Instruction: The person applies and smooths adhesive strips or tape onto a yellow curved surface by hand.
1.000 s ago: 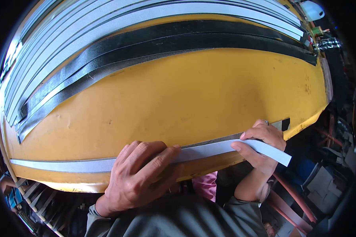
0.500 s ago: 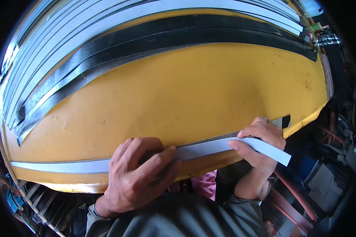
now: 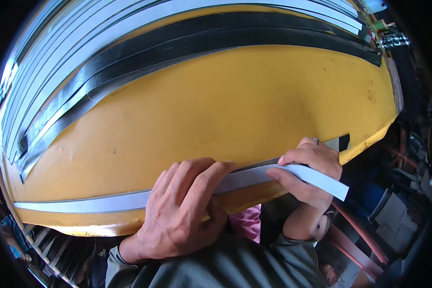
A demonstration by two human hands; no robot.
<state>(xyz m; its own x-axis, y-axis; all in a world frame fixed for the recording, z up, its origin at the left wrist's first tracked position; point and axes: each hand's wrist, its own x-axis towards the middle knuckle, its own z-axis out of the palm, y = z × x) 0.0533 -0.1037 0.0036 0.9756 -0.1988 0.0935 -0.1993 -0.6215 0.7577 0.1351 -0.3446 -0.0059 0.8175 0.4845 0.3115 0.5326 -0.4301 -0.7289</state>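
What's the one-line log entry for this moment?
left hand: flat on white strip, near edge of yellow table | right hand: pinching strip's free end past table edge | far side: black strips, stacked white strips

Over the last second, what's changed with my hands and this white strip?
Your left hand slid right along the white strip toward your right hand, fingers still pressed over it at the near edge of the yellow table. The right hand kept its pinch near the strip's free end. The black strips farther back did not move.
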